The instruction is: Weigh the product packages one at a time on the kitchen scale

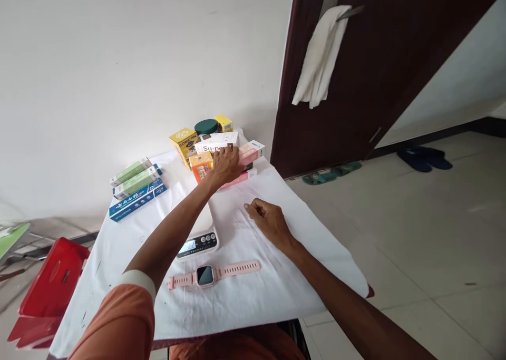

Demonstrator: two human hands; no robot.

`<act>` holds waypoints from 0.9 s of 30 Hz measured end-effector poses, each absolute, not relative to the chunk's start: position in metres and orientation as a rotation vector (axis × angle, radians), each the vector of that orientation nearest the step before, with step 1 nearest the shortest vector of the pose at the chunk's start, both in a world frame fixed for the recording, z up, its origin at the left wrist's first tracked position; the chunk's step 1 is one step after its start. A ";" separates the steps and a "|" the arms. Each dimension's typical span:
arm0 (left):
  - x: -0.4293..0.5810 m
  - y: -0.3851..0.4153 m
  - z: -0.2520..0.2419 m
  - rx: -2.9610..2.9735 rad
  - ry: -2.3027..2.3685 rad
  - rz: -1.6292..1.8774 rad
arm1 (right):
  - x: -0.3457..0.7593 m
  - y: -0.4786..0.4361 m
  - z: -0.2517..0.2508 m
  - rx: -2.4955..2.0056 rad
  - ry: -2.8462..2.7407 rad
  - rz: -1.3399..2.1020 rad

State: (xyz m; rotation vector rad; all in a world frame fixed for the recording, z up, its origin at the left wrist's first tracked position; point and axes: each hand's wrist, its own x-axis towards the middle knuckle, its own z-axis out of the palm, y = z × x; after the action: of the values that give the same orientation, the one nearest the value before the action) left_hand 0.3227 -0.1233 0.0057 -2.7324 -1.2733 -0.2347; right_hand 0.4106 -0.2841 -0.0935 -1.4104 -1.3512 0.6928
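Scale [205, 227]: beyond it, left hand [226, 165] is at boxes [215, 140], cannot tell whether gripping; right of it, right hand [272, 223] curls fingers closed; watch [205, 275] in front.

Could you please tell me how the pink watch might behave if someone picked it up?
The pink watch would probably droop, since its thin, perforated straps look bendable. Lying flat, it seems unlikely to roll. Its glossy screen might scratch if dropped.
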 end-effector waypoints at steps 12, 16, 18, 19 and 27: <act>0.226 -0.165 0.051 -2.993 -0.994 -0.684 | 0.411 -0.282 -0.099 -1.485 -1.568 0.622; 0.148 -0.195 0.052 -2.993 -1.155 -0.595 | 0.400 -0.295 -0.107 -1.488 -1.830 0.333; 0.115 -0.207 0.042 -2.977 -1.270 -0.551 | 0.396 -0.306 -0.110 -1.429 -2.006 0.119; 0.102 -0.212 0.036 -2.971 -1.319 -0.544 | 0.395 -0.311 -0.110 -1.396 -2.077 0.022; 0.071 -0.221 -0.009 -3.026 -1.403 -0.429 | 0.392 -0.303 -0.093 -1.397 -1.953 0.263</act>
State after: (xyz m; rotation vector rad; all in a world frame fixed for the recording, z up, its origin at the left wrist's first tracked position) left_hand 0.0713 -0.2209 -0.0092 -3.0263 -1.4029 -0.4294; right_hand 0.3922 -0.3032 -0.0927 -1.3973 -1.9533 0.2629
